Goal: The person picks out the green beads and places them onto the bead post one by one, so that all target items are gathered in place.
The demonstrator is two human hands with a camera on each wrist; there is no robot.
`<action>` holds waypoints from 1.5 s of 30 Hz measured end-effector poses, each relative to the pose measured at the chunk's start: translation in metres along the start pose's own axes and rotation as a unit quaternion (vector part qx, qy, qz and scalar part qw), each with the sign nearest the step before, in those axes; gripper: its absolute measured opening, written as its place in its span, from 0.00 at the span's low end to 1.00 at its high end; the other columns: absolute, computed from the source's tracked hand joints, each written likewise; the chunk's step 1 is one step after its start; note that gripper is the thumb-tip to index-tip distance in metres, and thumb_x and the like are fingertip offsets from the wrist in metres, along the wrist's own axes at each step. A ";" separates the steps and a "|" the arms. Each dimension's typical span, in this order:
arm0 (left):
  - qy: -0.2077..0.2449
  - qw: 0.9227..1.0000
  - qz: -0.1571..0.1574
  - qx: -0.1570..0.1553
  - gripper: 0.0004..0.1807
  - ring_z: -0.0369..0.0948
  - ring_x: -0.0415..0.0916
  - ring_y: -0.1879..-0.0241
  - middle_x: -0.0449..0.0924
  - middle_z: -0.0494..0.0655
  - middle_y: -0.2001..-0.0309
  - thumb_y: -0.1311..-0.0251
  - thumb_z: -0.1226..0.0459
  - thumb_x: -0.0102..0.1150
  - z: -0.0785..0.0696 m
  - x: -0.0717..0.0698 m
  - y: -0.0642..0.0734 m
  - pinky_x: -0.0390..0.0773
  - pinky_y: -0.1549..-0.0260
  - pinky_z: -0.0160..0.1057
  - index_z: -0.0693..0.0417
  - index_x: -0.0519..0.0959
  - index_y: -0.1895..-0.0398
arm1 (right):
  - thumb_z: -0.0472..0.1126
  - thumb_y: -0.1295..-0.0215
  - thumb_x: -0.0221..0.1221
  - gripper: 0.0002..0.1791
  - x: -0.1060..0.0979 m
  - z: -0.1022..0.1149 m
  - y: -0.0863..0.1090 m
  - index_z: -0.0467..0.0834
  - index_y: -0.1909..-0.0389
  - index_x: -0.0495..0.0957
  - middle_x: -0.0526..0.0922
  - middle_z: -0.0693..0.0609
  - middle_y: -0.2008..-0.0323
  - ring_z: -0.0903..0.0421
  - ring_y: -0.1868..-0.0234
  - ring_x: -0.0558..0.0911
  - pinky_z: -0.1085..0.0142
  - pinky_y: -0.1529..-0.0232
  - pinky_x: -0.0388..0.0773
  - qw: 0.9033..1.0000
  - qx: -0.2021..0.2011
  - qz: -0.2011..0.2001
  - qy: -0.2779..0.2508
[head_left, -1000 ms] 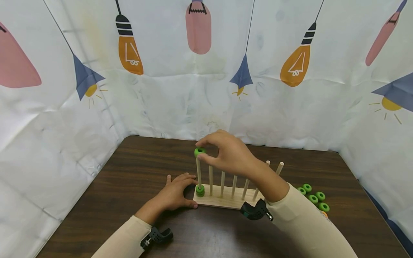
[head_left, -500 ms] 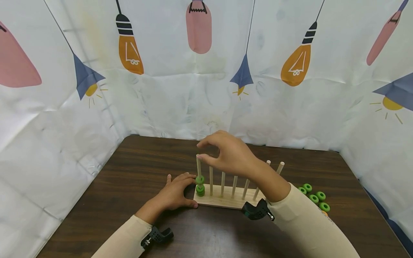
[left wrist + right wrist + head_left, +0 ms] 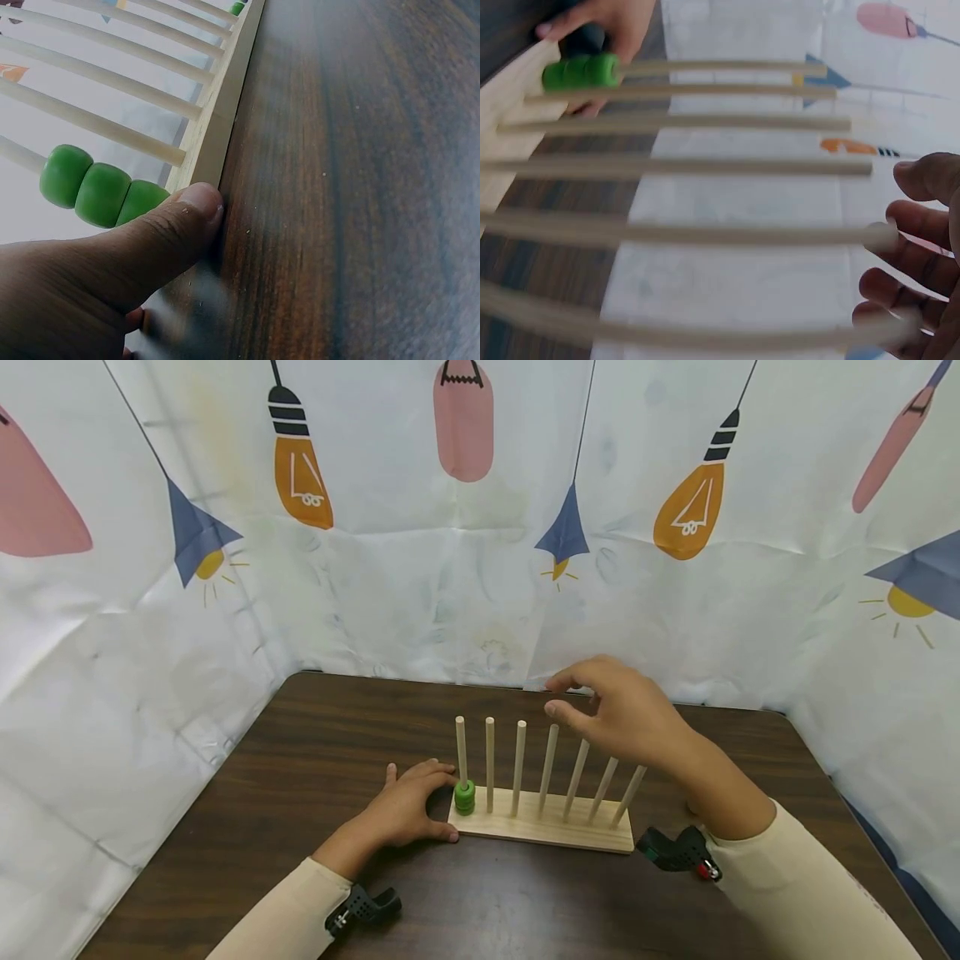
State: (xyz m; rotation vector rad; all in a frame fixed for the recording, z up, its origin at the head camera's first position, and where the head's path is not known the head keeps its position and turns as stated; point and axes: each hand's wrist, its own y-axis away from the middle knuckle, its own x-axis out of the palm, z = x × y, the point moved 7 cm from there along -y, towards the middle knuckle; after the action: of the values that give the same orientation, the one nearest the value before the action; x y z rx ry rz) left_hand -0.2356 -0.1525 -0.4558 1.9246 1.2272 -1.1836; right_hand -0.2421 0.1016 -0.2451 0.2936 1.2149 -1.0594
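A pale wooden peg stand (image 3: pixel 540 829) with a row of upright pegs stands on the table. Three green beads (image 3: pixel 103 193) are stacked at the bottom of its leftmost peg. My left hand (image 3: pixel 405 806) holds the stand's left end, the thumb against its front edge and the fingers reaching round towards the back. Above the right-hand pegs is my right hand (image 3: pixel 622 714), with nothing between its parted thumb and fingers. In the right wrist view, the fingers (image 3: pixel 911 225) are loosely bent near the peg tops. The pegs right of the first carry no beads.
The stand is on a dark brown wood-grain table (image 3: pixel 480 902). A white printed sheet (image 3: pixel 420 602) hangs behind and beside it. A bit of green (image 3: pixel 237 8) shows beyond the stand's far end in the left wrist view. My right forearm covers part of the table's right side.
A green bead released by my right hand has dropped down the leftmost peg onto the two below. The right hand has then moved right, over the other pegs. The left hand stays put.
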 end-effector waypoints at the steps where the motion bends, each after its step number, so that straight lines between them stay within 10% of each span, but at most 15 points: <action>1: 0.000 1.000 0.000 0.001 0.39 0.53 0.55 0.24 0.67 0.46 0.27 0.54 0.44 0.81 0.000 0.000 0.000 0.35 0.35 0.79 0.41 0.79 0.37 | 0.47 0.31 0.68 0.12 -0.003 -0.005 0.003 0.51 0.50 0.86 0.84 0.56 0.50 0.54 0.51 0.80 0.56 0.56 0.78 1.000 0.006 -0.001 0.000; 23: -0.006 1.000 -0.001 0.001 0.39 0.52 0.56 0.24 0.68 0.45 0.27 0.55 0.44 0.82 0.000 -0.002 -0.001 0.35 0.35 0.79 0.40 0.79 0.37 | 0.50 0.25 0.61 0.15 -0.045 -0.083 0.079 0.48 0.45 0.84 0.82 0.46 0.48 0.51 0.60 0.80 0.53 0.64 0.76 0.992 0.104 -0.049 0.052; 45: -0.002 1.000 -0.003 -0.002 0.38 0.52 0.56 0.24 0.68 0.45 0.27 0.55 0.46 0.82 -0.001 -0.001 0.000 0.36 0.35 0.79 0.40 0.80 0.38 | 0.53 0.26 0.61 0.19 0.000 -0.158 0.152 0.44 0.45 0.83 0.83 0.44 0.52 0.58 0.71 0.76 0.63 0.77 0.70 0.979 0.198 0.000 0.048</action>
State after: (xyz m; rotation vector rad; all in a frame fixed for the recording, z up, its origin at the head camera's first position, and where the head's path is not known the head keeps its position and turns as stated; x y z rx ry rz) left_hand -0.2357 -0.1516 -0.4548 1.9154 1.2319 -1.1868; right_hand -0.2193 0.2897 -0.3551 0.6590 1.0808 -1.2985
